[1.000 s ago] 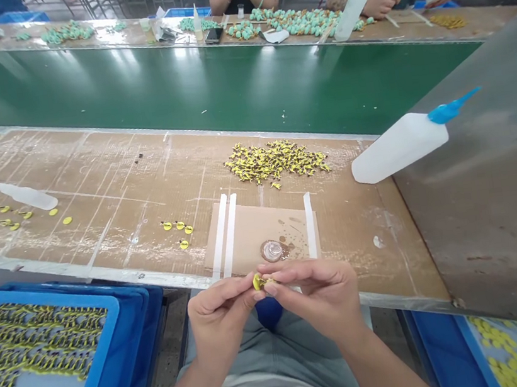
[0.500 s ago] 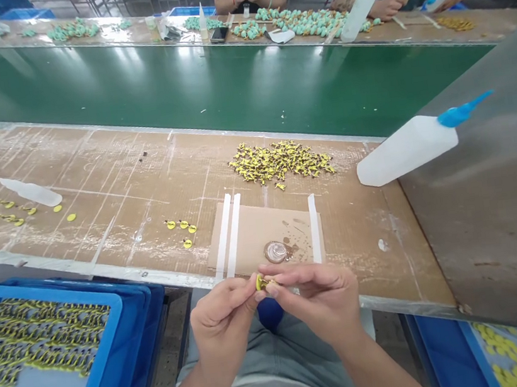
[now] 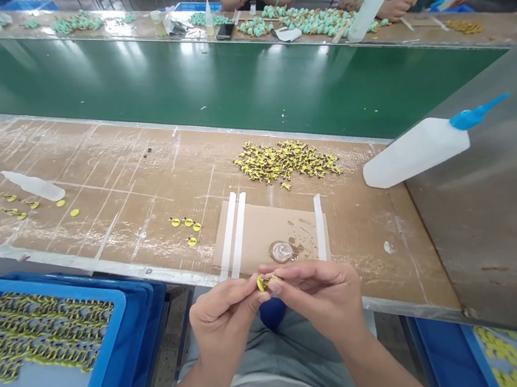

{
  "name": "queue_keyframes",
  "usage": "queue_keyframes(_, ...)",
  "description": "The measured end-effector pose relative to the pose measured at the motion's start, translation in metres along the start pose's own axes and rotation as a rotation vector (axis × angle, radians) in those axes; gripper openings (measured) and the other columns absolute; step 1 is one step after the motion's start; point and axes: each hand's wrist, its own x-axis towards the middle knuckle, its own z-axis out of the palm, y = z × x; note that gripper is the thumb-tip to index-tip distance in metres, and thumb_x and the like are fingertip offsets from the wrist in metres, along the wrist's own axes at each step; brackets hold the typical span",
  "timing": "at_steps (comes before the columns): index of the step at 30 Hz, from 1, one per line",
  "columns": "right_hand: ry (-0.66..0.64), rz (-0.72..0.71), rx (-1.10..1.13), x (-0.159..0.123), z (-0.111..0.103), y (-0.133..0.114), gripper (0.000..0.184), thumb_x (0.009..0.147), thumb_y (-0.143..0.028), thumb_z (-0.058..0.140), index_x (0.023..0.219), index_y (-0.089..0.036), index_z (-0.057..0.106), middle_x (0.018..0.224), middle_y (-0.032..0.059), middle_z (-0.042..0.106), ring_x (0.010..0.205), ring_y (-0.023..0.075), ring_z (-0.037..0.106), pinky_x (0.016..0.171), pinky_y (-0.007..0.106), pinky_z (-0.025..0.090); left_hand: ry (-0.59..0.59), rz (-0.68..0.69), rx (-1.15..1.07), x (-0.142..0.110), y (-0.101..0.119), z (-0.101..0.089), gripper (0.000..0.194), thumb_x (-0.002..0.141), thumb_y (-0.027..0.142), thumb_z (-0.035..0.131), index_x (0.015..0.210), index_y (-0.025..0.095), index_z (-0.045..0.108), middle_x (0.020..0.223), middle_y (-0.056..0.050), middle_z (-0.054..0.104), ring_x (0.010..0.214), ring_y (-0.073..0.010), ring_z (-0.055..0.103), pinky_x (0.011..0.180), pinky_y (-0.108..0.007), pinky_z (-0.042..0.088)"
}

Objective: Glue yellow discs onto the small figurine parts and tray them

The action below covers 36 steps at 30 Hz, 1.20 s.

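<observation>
The small, round, held piece (image 3: 261, 284) is bright yellow. The heap of tiny, thin, yellow figures (image 3: 285, 160) is speckled all over with near-black. The flat, brown cardboard sheet (image 3: 263, 228) has straight, white tape strips (image 3: 228, 235) and darker brown spots. The long, flat, green belt (image 3: 152, 74) has shiny white patches. The tall, cloudy-white plastic bottle (image 3: 415, 152) has a pointed blue tip — and the wide, blue plastic tray (image 3: 116, 323) has yellow-and-black rows (image 3: 60, 318).

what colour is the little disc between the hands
The disc is yellow; it shows best in the head view.
</observation>
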Motion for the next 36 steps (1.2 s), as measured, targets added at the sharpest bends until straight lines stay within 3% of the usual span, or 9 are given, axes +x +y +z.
queue_keyframes(12,-0.066,0.002,0.014,0.003,-0.007,0.004,0.010,0.073,-0.017,0.082,0.080,-0.022,0.077,0.086,0.0063,0.079,0.083,0.0268,0.077,0.070,0.033,0.068,-0.002,-0.052,0.014,0.003,0.006,0.002,0.030,0.069,0.010,0.083,0.094,0.027,0.081,0.086,-0.003,0.080,0.070,-0.0184,0.075,0.063,-0.023,0.063)
queue_keyframes(19,-0.109,0.030,0.028,0.002,-0.005,0.003,0.010,0.075,-0.016,0.080,0.083,-0.021,0.077,0.090,0.0060,0.079,0.083,0.0241,0.077,0.073,0.031,0.067,-0.068,0.075,0.076,0.003,0.005,-0.008,0.045,0.068,0.004,0.082,0.105,0.030,0.078,0.096,-0.002,0.079,0.080,-0.0180,0.075,0.070,-0.023,0.063)
queue_keyframes(27,-0.123,0.064,-0.032,0.004,0.005,0.006,0.010,0.073,-0.019,0.083,0.082,-0.020,0.079,0.086,0.0072,0.079,0.077,0.0240,0.077,0.070,0.029,0.066,-0.060,0.202,0.106,0.002,0.009,-0.021,0.045,0.071,-0.001,0.077,0.104,0.029,0.078,0.095,-0.003,0.078,0.085,-0.0203,0.075,0.075,-0.028,0.064)
queue_keyframes(36,-0.196,0.070,-0.077,0.005,0.024,0.012,0.010,0.073,-0.020,0.082,0.083,-0.020,0.080,0.083,0.0075,0.079,0.070,0.0221,0.077,0.065,0.026,0.066,0.008,0.165,0.117,-0.006,0.013,-0.037,0.042,0.075,-0.001,0.073,0.105,0.029,0.078,0.095,-0.004,0.078,0.087,-0.0213,0.075,0.075,-0.030,0.063)
